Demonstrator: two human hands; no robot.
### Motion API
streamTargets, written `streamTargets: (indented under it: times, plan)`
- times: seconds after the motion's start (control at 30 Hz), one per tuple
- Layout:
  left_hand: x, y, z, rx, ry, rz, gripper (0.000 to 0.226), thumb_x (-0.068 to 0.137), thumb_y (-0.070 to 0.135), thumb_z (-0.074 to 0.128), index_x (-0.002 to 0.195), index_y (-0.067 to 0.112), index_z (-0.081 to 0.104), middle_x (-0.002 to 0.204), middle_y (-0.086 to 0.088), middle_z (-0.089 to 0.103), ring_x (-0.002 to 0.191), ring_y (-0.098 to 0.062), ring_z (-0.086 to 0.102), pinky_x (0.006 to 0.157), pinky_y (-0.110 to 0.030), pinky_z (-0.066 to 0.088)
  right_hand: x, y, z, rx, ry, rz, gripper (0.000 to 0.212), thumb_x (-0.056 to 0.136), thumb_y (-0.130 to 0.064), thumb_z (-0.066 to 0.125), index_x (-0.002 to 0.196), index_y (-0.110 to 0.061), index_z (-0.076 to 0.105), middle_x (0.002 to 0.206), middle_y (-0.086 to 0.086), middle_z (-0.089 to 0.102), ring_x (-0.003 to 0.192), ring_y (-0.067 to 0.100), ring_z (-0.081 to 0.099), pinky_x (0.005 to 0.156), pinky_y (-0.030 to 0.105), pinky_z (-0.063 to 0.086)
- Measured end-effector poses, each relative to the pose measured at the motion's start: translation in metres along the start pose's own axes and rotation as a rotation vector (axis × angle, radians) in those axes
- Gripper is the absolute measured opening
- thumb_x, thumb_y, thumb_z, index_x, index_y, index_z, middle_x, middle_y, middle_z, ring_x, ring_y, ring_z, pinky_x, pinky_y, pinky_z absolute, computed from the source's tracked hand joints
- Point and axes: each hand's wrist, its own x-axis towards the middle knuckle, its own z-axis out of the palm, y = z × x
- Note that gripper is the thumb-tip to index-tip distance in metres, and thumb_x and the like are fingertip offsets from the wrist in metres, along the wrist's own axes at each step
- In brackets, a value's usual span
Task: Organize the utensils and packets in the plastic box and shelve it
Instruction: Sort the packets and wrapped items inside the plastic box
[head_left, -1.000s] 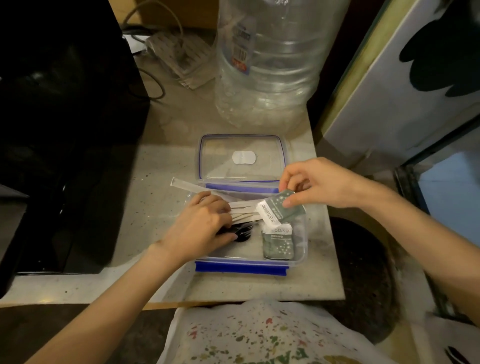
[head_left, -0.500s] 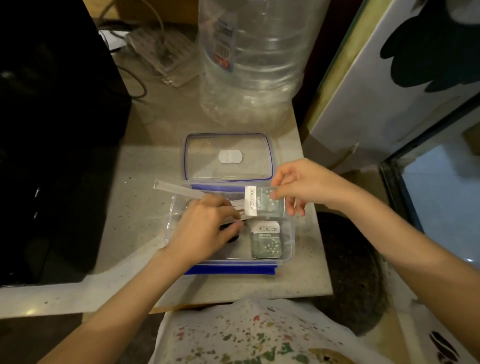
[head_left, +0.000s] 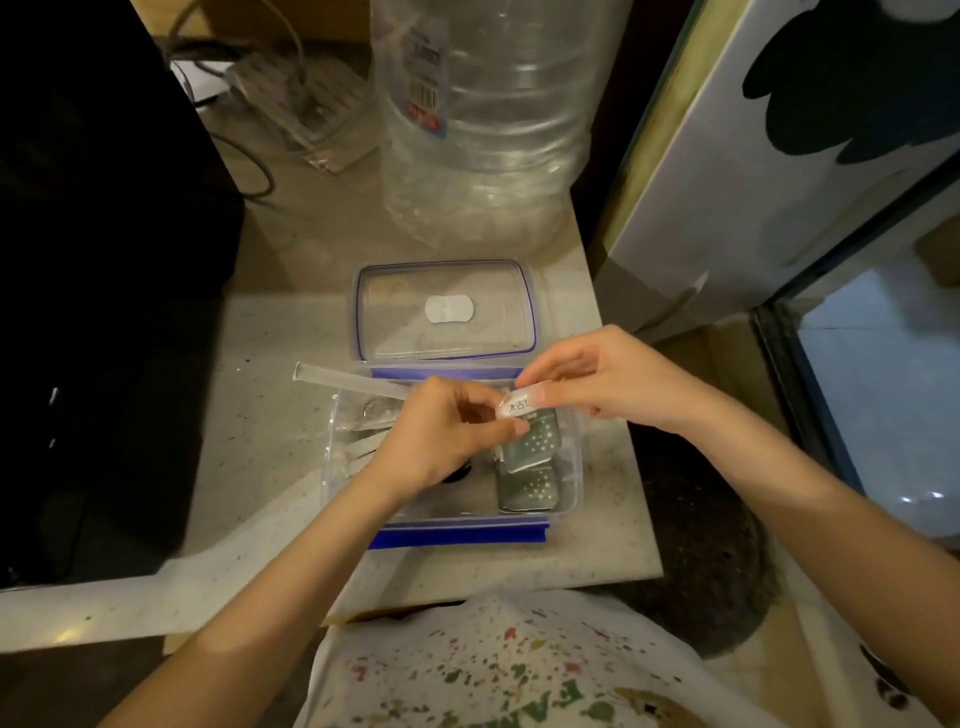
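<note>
Inside open plastic box (head_left: 332, 457): green packets (head_left: 527, 486), wrapped utensils (head_left: 363, 447).

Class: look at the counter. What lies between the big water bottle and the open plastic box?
The box's clear lid, lying flat on the counter between the bottle and the box, as the head view shows.

I see both forearms bare to the frame's edge — no sleeves, watch or rings on the left hand (head_left: 441, 436) or right hand (head_left: 597, 379). Below, a white shirt (head_left: 519, 670) — speckled with multicoloured paint-like flecks.
</note>
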Motion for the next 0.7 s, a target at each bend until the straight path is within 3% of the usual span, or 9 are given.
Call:
streamTargets:
  times: [0.07,0.13,0.2,0.3,0.4,0.47,0.57,0.63,0.7]
  plan:
    - [0.003,0.001,0.000,-0.045,0.115,-0.018,0.011,0.072,0.015,0.074,0.076,0.025,0.072,0.071,0.004,0.073,0.066,-0.010,0.068,0.066,-0.023,0.054,0.002,0.002,0.002,-0.024,-0.024,0.007,0.013,0.080,-0.017,0.071,0.091,-0.011,0.074,0.073,0.007,0.072,0.053,0.010,0.053,0.044,0.015,0.037]
    - [0.005,0.000,0.000,-0.113,0.159,-0.077,0.016,0.070,0.014,0.076,0.068,0.029,0.070,0.064,0.007,0.071,0.061,-0.009,0.066,0.062,-0.023,0.053,0.004,0.005,0.002,-0.052,-0.008,0.047,0.012,0.080,-0.015,0.071,0.090,-0.009,0.074,0.056,-0.004,0.066,0.044,0.007,0.050,0.041,0.013,0.036]
    - [0.006,-0.002,0.002,-0.103,0.099,-0.156,0.009,0.070,0.015,0.076,0.069,0.023,0.071,0.060,0.006,0.070,0.057,-0.008,0.064,0.061,-0.021,0.052,0.006,0.007,0.003,-0.097,-0.003,0.093,0.012,0.079,-0.014,0.072,0.090,-0.009,0.073,0.051,-0.004,0.062,0.039,0.005,0.048,0.039,0.013,0.037]
    - [0.007,-0.008,0.010,-0.164,-0.033,-0.292,0.004,0.074,0.012,0.073,0.071,0.011,0.071,0.050,0.005,0.065,0.047,-0.006,0.058,0.053,-0.017,0.049,0.009,0.006,0.008,-0.228,-0.031,0.153,0.010,0.078,-0.016,0.073,0.086,-0.011,0.071,0.059,0.006,0.067,0.037,0.006,0.049,0.043,0.016,0.039]
    - [0.008,-0.013,0.016,-0.231,-0.079,-0.392,0.011,0.075,0.008,0.072,0.065,0.008,0.066,0.045,0.002,0.064,0.041,-0.006,0.057,0.048,-0.015,0.050,0.012,0.005,0.016,-0.407,-0.052,0.158,0.007,0.079,-0.016,0.072,0.085,-0.011,0.072,0.058,-0.003,0.065,0.035,0.003,0.051,0.045,0.013,0.041]
    - [0.010,-0.015,0.018,-0.228,-0.055,-0.432,0.012,0.074,0.005,0.072,0.065,0.008,0.065,0.045,0.000,0.064,0.041,-0.006,0.059,0.047,-0.017,0.053,0.015,0.003,0.024,-0.539,-0.051,0.159,0.007,0.082,-0.012,0.068,0.087,-0.009,0.072,0.068,0.002,0.069,0.043,0.009,0.059,0.048,0.019,0.048]
    - [0.011,-0.021,0.023,-0.060,0.013,-0.389,0.011,0.073,0.006,0.074,0.070,0.004,0.063,0.051,-0.006,0.065,0.039,-0.006,0.059,0.048,-0.014,0.052,0.020,0.002,0.037,-0.786,-0.014,0.111,0.009,0.084,-0.001,0.059,0.085,-0.002,0.067,0.088,0.012,0.069,0.065,0.024,0.063,0.068,0.037,0.057]
    - [0.010,-0.023,0.028,0.088,0.056,-0.319,0.013,0.074,0.009,0.074,0.071,0.003,0.063,0.054,-0.008,0.065,0.042,-0.009,0.059,0.050,-0.013,0.051,0.019,0.000,0.042,-0.921,0.000,0.075,0.010,0.082,0.002,0.055,0.076,-0.004,0.060,0.080,0.009,0.061,0.077,0.026,0.060,0.066,0.037,0.051]
    - [0.009,-0.023,0.032,0.160,0.081,-0.282,0.014,0.073,0.009,0.073,0.069,0.004,0.061,0.056,-0.011,0.067,0.049,-0.017,0.064,0.055,-0.017,0.052,0.015,-0.005,0.044,-1.037,-0.041,0.047,0.021,0.082,-0.003,0.057,0.067,-0.012,0.045,0.066,0.002,0.044,0.075,0.023,0.051,0.063,0.032,0.039]
